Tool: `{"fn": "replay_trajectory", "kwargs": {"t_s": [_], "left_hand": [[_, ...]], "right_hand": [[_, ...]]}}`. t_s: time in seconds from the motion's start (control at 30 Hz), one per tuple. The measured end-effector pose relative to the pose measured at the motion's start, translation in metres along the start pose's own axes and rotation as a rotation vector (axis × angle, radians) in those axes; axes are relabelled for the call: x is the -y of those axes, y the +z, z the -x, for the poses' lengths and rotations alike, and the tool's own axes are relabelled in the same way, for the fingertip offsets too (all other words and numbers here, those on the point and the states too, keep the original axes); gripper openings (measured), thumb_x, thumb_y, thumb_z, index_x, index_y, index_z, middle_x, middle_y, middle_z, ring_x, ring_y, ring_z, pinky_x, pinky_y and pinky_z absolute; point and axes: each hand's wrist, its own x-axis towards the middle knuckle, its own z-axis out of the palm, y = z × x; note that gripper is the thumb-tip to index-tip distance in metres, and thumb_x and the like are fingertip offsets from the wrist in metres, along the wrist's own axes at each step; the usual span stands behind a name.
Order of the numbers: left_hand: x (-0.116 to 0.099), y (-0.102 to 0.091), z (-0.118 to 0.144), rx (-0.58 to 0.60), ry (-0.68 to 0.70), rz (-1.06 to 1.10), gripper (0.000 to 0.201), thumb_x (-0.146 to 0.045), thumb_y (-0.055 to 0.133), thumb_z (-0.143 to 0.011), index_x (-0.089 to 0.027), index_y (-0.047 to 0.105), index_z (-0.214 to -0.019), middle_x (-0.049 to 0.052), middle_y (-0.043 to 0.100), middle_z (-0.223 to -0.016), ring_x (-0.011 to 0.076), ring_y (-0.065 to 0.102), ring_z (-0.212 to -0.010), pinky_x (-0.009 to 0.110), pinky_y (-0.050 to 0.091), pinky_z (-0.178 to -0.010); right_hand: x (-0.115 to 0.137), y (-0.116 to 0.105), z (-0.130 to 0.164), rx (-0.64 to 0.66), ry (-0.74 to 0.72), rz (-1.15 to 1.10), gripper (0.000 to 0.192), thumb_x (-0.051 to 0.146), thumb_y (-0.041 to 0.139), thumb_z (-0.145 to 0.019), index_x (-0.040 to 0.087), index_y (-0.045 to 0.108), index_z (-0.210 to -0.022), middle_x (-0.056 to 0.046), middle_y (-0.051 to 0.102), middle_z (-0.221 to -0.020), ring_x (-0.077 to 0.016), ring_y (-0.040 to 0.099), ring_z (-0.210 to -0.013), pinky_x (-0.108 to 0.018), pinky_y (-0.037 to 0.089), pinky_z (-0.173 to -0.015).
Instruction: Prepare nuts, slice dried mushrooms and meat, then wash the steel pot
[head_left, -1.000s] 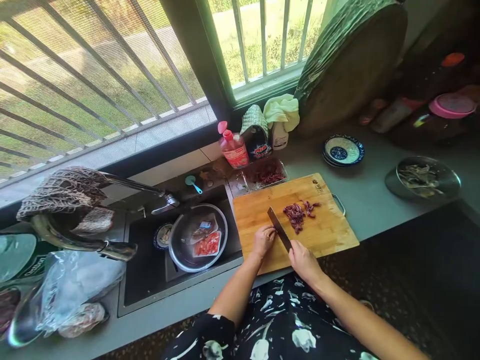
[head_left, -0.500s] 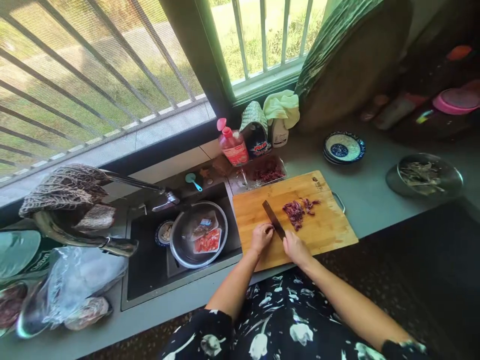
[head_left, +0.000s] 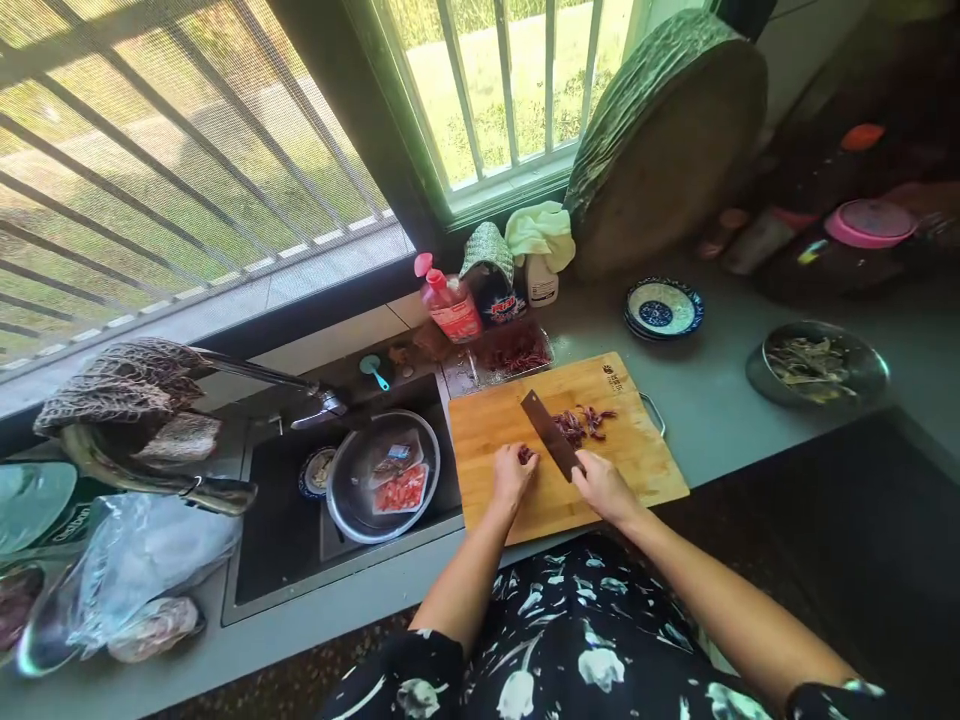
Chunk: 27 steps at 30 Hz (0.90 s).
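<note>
My right hand (head_left: 602,484) grips the handle of a kitchen cleaver (head_left: 547,434), its dark blade slanting away over the wooden cutting board (head_left: 487,420). Left of the blade, my left hand (head_left: 514,475) is closed around a small dark red piece of meat (head_left: 526,454), which shows at the fingertips. Cut dark red meat strips (head_left: 581,425) lie in a pile on the board, just right of the blade and partly behind it. Beyond the board's back edge, a clear plastic tray (head_left: 480,362) holds more dark red strips.
On the left, the sink (head_left: 277,540) holds a metal basin (head_left: 337,500) with packaged meat. Stacked patterned bowls (head_left: 664,308) and a steel bowl of dried greens (head_left: 757,375) stand on the right. A pink pump bottle (head_left: 456,318) is behind the board.
The cleaver has moved right, away from my left hand and towards the pile, its blade now turned flatter. The meat piece in my left hand shows more. The whole view has shifted slightly.
</note>
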Motion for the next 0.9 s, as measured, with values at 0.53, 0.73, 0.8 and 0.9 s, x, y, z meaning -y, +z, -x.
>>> {"fn": "replay_trajectory", "kwargs": {"t_s": [0.53, 0.73, 0.8, 0.9], "left_hand": [[-0.031, 0.010, -0.002, 0.121, -0.312, 0.145, 0.013, -0.006, 0.051, -0.067, -0.014, 0.060, -0.073, 0.004, 0.066, -0.069, 0.0124, 0.061, -0.069, 0.021, 0.044, -0.066], [-0.032, 0.007, -0.011, 0.199, -0.270, 0.170, 0.009, -0.011, 0.050, -0.067, -0.015, 0.057, -0.070, 0.005, 0.067, -0.072, 0.0157, 0.062, -0.073, 0.023, 0.044, -0.066], [-0.027, 0.011, -0.018, 0.237, -0.238, 0.120, 0.010, -0.016, 0.051, -0.067, -0.016, 0.059, -0.073, 0.004, 0.067, -0.075, 0.0170, 0.062, -0.075, 0.025, 0.044, -0.068], [-0.026, 0.017, -0.023, 0.243, -0.238, 0.012, 0.015, -0.029, 0.054, -0.066, -0.018, 0.060, -0.073, 0.004, 0.067, -0.076, 0.0204, 0.062, -0.076, 0.027, 0.044, -0.066]], "right_hand": [[-0.113, -0.063, -0.068, 0.046, -0.201, 0.515, 0.026, 0.017, 0.029, -0.084, 0.014, 0.054, -0.091, -0.010, 0.052, -0.086, -0.0118, 0.050, -0.063, -0.022, 0.031, -0.053], [-0.121, -0.070, -0.105, 0.127, -0.353, 0.526, 0.021, 0.025, 0.036, -0.085, 0.023, 0.055, -0.094, -0.004, 0.054, -0.090, -0.0113, 0.048, -0.073, -0.022, 0.035, -0.063], [-0.118, -0.066, -0.116, 0.146, -0.400, 0.511, 0.023, 0.022, 0.036, -0.084, 0.021, 0.055, -0.095, -0.006, 0.055, -0.091, -0.0127, 0.048, -0.076, -0.024, 0.036, -0.065], [-0.108, -0.061, -0.118, 0.151, -0.350, 0.433, 0.020, 0.030, 0.046, -0.079, 0.023, 0.057, -0.094, -0.004, 0.056, -0.092, -0.0140, 0.047, -0.082, -0.025, 0.037, -0.068]]}}
